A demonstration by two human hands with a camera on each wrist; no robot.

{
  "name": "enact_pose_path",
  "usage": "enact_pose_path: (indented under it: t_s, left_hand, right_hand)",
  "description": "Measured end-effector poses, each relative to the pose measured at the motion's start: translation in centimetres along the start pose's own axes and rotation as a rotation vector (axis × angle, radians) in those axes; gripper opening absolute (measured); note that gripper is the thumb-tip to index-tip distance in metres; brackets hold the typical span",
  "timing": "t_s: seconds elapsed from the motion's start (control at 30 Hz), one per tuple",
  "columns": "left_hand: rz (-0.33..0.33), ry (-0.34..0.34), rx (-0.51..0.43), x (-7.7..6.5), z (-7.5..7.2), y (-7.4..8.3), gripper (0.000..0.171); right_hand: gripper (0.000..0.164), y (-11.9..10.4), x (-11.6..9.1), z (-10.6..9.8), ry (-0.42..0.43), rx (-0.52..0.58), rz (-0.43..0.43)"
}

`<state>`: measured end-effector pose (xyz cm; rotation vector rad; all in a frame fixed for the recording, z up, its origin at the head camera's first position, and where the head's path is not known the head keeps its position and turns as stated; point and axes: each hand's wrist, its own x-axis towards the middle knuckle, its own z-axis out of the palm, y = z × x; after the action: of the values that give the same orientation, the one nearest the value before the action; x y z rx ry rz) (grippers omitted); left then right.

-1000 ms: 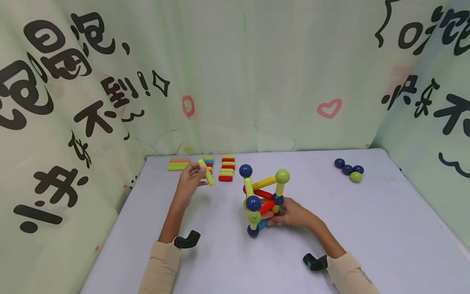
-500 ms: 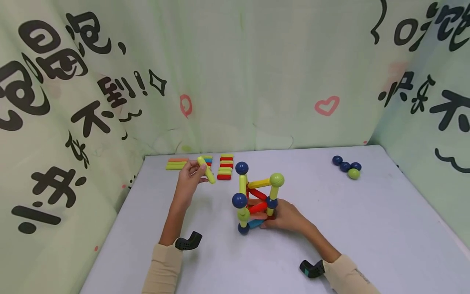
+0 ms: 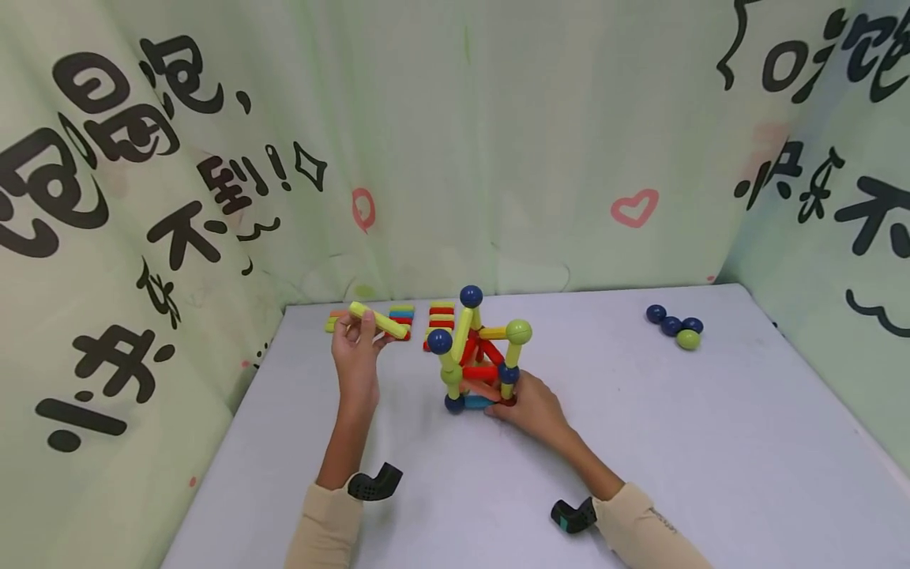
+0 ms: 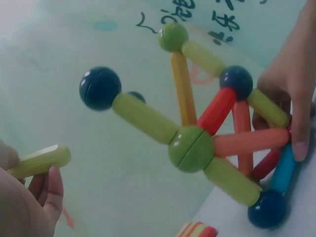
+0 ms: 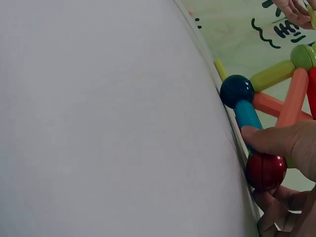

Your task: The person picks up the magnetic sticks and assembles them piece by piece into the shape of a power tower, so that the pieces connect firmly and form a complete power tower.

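My left hand (image 3: 357, 362) pinches a yellow-green rod (image 3: 384, 322) between thumb and fingers, above the table's back left part. To its right stands a frame of balls and rods (image 3: 480, 372) with blue and green balls and red, yellow, blue and green rods. My right hand (image 3: 535, 405) grips the frame's lower right corner. In the right wrist view, its thumb lies on a blue rod (image 5: 247, 114) beside a dark red ball (image 5: 266, 171). A gap separates the held rod from the frame's upper blue ball (image 4: 100, 88) in the left wrist view.
Rows of coloured rods (image 3: 441, 316) lie at the table's back left, partly behind my left hand. Several blue balls (image 3: 671, 325) and one green ball (image 3: 688, 339) sit at the back right. A printed curtain (image 3: 540, 158) hangs behind the white table (image 3: 675, 442).
My right hand has carried the frame left and away from me, turning it slightly. My left hand has turned its rod from a steep slant to a flatter one.
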<state>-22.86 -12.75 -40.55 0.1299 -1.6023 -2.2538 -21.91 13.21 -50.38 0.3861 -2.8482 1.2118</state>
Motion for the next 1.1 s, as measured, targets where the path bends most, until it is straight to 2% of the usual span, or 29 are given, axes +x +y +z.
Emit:
enact_pose_path:
  t_s: [0.1,0.17,0.43,0.53,0.67,0.73,0.87,1.0,1.1]
  left_hand:
    - [0.022,0.027,-0.041,-1.4,0.3,0.3,0.036]
    - [0.028,0.02,-0.06,-2.5,0.4,0.5,0.037]
    - [0.064,-0.098,-0.069,-6.2,1.9,1.0,0.04]
    - [0.059,-0.13,-0.043,-7.5,2.3,0.6,0.042]
    - [0.007,-0.184,-0.008,-9.0,3.1,-0.8,0.044]
    - [-0.026,-0.207,0.01,-9.5,3.5,-1.7,0.044]
    - [-0.085,-0.206,0.034,-9.9,4.3,-3.3,0.041]
    - [-0.095,-0.192,0.062,-9.7,4.8,-4.5,0.041]
    - [-0.064,-0.188,0.1,-9.6,5.1,-5.2,0.042]
  right_hand:
    - [0.035,-0.2,-0.2,0.2,-0.003,0.026,0.021]
    - [0.035,-0.2,-0.4,0.2,-0.024,0.05,0.025]
    - [0.036,-0.9,-1.1,0.1,-0.073,0.116,0.023]
    - [0.035,-1.3,-1.2,0.4,-0.068,0.112,0.048]
    - [0.037,-1.7,-1.2,0.5,-0.04,0.103,0.082]
    - [0.036,-1.8,-1.2,0.6,-0.026,0.097,0.093]
    - [0.036,-1.8,-1.3,0.8,-0.008,0.081,0.088]
    - [0.041,-1.7,-1.5,1.0,0.003,0.081,0.08]
    - [0.041,-1.7,-1.6,1.0,0.006,0.073,0.082]
